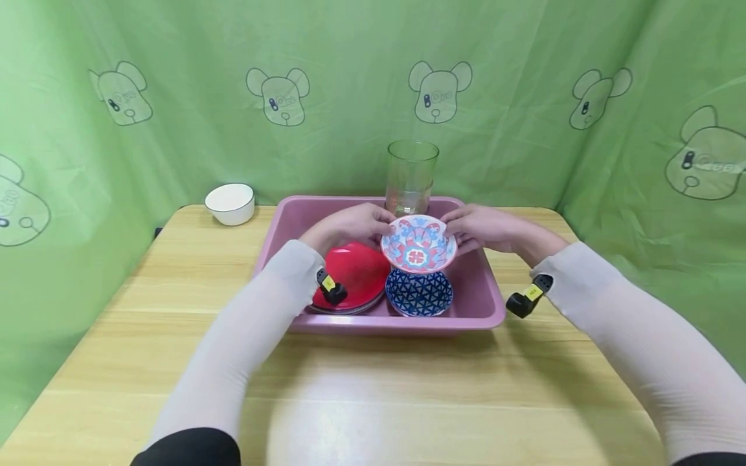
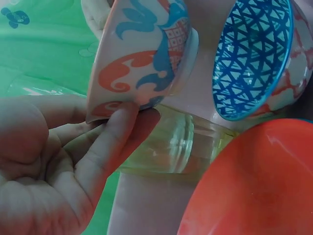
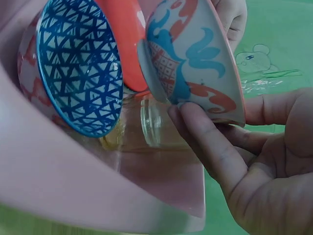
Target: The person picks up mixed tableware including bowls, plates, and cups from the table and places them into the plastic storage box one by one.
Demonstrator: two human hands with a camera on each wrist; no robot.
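Observation:
Both hands hold a patterned bowl (image 1: 418, 244), pink, blue and white, above the pink tub. My left hand (image 1: 362, 223) pinches its left rim, thumb and fingers on either side of the wall, as the left wrist view shows. On the opposite rim my right hand (image 1: 480, 228) pinches it likewise. Below it in the tub is a blue bowl (image 1: 418, 294) with a triangle pattern inside and a reddish pattern outside. Red plates (image 1: 354, 275) lie to its left, partly hidden by the left forearm. A tall clear glass (image 1: 411, 175) stands at the tub's back.
The pink tub (image 1: 387, 323) sits at the middle of the wooden table (image 1: 192, 278). A white bowl (image 1: 230, 206) stands at the table's back left. Green curtains (image 1: 350, 45) with printed bear heads hang behind and at both sides.

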